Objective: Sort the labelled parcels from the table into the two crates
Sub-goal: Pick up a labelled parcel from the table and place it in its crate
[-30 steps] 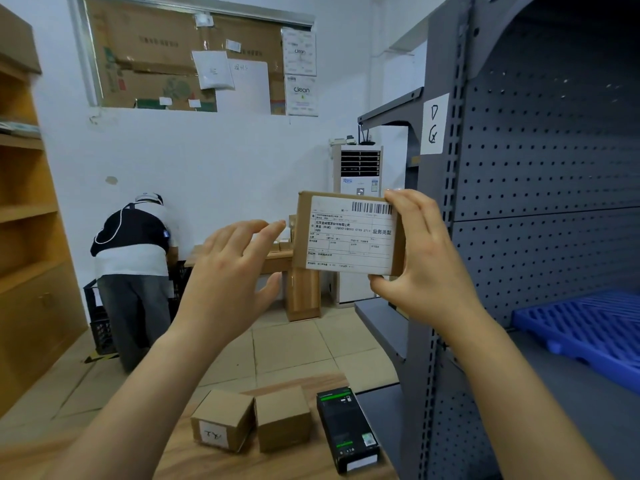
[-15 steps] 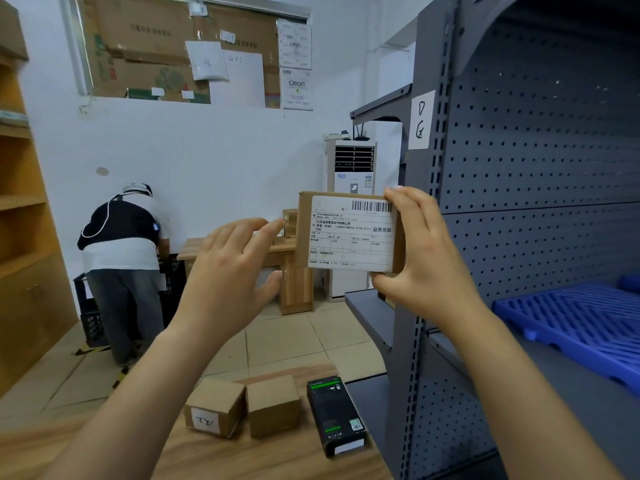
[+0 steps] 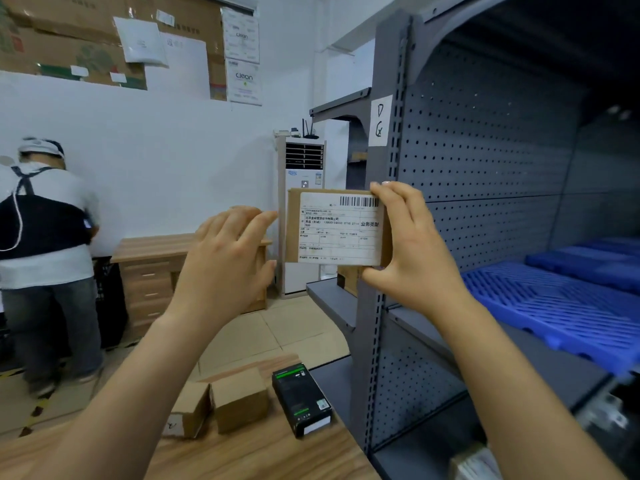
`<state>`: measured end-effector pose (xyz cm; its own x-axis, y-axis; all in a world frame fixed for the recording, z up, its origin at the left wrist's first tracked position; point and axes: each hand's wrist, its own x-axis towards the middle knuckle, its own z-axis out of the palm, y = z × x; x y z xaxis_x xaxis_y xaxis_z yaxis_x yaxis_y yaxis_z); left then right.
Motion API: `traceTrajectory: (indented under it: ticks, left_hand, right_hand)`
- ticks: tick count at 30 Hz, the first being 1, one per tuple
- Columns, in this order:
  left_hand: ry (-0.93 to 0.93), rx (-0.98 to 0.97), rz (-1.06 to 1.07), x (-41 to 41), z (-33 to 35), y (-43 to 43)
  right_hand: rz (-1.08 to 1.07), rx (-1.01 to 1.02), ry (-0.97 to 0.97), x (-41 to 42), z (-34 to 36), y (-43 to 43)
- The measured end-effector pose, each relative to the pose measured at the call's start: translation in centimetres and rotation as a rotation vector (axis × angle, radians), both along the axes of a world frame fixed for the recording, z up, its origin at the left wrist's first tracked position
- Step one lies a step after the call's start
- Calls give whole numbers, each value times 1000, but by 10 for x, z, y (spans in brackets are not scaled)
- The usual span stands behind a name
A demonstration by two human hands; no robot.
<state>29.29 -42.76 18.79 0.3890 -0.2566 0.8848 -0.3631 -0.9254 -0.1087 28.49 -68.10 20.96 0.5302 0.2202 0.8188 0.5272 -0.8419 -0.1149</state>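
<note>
little changes: right hand (image 3: 412, 258) still pinches the raised labelled parcel (image 3: 337, 230), left hand (image 3: 225, 265) open at its 9 o'clock; probably still reading it, unsorted.

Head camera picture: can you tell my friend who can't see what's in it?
The right hand holds up a labelled parcel, with the open left hand just beside it. Below, a wooden table carries two cardboard boxes and a black box, next to a grey shelf with blue pallets. Another person stands by the far wall.

White wall (image 3: 156, 161), grey shelving (image 3: 485, 161) (perforated), tiled floor (image 3: 277, 337)
</note>
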Motion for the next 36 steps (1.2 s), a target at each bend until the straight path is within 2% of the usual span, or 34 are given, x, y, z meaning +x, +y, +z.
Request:
traceTrajectory:
  ticks: [11,19,28,36]
  left_hand:
    - [89,100,-291,-17,-13,35]
    - [179,152,-525,-59,-31,28]
    - [201,222,-758,-116,-49,-20]
    - [172,203,-1048,-224,-38,-103]
  right_hand:
    - [-273,109,44,-88,-23,40]
    - [-521,154,119,-177,-45,60]
    - [-782,121,146,-290,-57,49]
    - [-1050,117,119,-438,-50,22]
